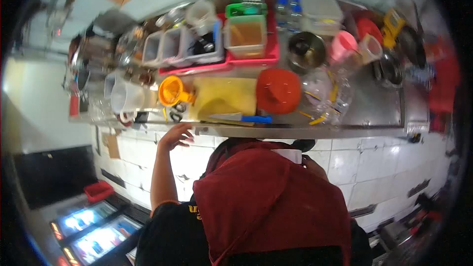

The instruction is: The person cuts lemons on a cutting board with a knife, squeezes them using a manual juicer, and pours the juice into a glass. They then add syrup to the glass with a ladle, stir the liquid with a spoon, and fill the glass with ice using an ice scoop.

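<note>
My left hand (176,136) is beside the front edge of the steel counter, fingers apart, holding nothing. Close to it on the counter are black-handled scissors (177,113) and an orange citrus juicer (172,91). My right hand (314,166) is low at the right, partly hidden by the maroon headscarf, its fingers closed at the edge of a white object (289,155) whose kind I cannot make out. A dark rounded thing (303,144) shows just beyond it. A blue-handled knife (246,118) lies along the front of a yellowish cutting board (226,93), next to a red bowl (278,91).
Crumpled clear plastic with yellow pieces (327,96) lies right of the red bowl. Farther back stand a steel pot (306,51), a pink cup (343,44), a container of orange-brown contents (246,37) and white bins (172,44). A white jug (125,96) stands left.
</note>
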Demonstrator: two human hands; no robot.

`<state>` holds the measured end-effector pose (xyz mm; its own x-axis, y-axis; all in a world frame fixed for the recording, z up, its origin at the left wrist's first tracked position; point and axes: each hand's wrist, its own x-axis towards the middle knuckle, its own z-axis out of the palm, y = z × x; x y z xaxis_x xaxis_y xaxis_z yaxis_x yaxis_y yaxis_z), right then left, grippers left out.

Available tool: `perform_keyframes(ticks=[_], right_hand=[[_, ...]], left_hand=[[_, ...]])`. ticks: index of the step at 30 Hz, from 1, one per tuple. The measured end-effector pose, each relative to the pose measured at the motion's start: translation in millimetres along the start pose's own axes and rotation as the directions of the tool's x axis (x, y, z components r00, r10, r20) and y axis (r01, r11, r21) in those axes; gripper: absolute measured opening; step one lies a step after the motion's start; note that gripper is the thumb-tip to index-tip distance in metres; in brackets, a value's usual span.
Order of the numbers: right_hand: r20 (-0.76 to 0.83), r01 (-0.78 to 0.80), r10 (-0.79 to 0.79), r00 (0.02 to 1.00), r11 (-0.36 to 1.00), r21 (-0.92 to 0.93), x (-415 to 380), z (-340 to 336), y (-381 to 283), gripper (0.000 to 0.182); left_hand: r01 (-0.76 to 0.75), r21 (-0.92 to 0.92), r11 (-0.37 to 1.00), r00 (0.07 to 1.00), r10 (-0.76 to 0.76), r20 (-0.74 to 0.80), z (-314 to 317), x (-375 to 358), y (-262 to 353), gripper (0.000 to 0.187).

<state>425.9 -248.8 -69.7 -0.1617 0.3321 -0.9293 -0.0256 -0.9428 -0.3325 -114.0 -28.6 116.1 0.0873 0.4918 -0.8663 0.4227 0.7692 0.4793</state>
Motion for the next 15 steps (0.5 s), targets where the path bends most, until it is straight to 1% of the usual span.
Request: perform_keyframes(ticks=[1,2,3,4,5,6,7,8,9,10,11,12,13,14,15], right_hand=[[-0.035,-0.006,0.007,0.999,1.0,0.029,11,12,-4,0.05],[-0.071,-0.01,0.015,0.997,0.998,0.058,22,25,-8,0.048],[-0.086,-0.016,0.007,0.996,0.995,-0.096,13,41,-27,0.049],[-0.1,-0.042,0.017,0.995,0.967,-0.253,-12,66,-45,0.05],[-0.108,-0.067,0.025,0.994,0.915,-0.398,-35,96,-64,0.052],[-0.11,-0.069,0.012,0.994,0.848,-0.526,-46,127,-85,0.053],[-0.11,-0.07,-0.002,0.994,0.763,-0.643,-53,150,-104,0.055],[-0.144,-0.156,0.072,0.987,0.648,-0.745,-39,152,-112,0.055],[-0.177,-0.227,0.145,0.974,0.511,-0.829,-26,154,-120,0.056],[-0.044,-0.04,-0.006,0.999,0.281,-0.959,-24,164,-133,0.058],[0.125,0.126,-0.089,0.988,-0.001,-0.992,-28,176,-141,0.06],[0.17,0.17,-0.024,0.985,-0.02,-0.985,-25,187,-149,0.053],[0.22,0.221,0.033,0.975,-0.039,-0.975,-7,206,-163,0.047],[0.267,0.267,-0.008,0.964,0.01,-0.964,-2,239,-169,0.045],[0.3,0.302,-0.044,0.953,0.069,-0.951,-4,269,-167,0.042]], left_hand=[[0.122,0.093,0.988,0.949,-0.143,0.282,-14,2,-7,0.048],[0.187,0.263,0.947,0.909,-0.268,0.32,-12,3,-16,0.056],[0.232,0.42,0.877,0.855,-0.39,0.341,-6,4,-28,0.064],[0.194,0.522,0.831,0.826,-0.425,0.37,-3,7,-56,0.077],[0.274,0.522,0.808,0.843,-0.463,0.275,4,7,-84,0.085],[0.235,0.34,0.911,0.836,-0.368,0.407,2,15,-124,0.089],[0.198,0.137,0.971,0.824,-0.24,0.514,3,12,-159,0.094],[0.21,0.004,0.978,0.865,-0.188,0.465,9,10,-193,0.097],[0.2,-0.13,0.971,0.895,-0.127,0.428,12,-5,-209,0.1],[0.197,-0.216,0.956,0.914,-0.099,0.393,18,0,-242,0.102],[0.202,-0.313,0.928,0.927,-0.079,0.366,33,4,-279,0.104],[0.06,-0.342,0.938,0.964,0.034,0.263,40,-3,-294,0.109],[0.073,-0.321,0.944,0.994,-0.041,0.106,44,2,-313,0.113],[0.092,-0.306,0.948,0.992,-0.114,-0.054,49,7,-332,0.118],[0.306,-0.287,0.908,0.905,-0.371,-0.21,65,14,-359,0.121]])
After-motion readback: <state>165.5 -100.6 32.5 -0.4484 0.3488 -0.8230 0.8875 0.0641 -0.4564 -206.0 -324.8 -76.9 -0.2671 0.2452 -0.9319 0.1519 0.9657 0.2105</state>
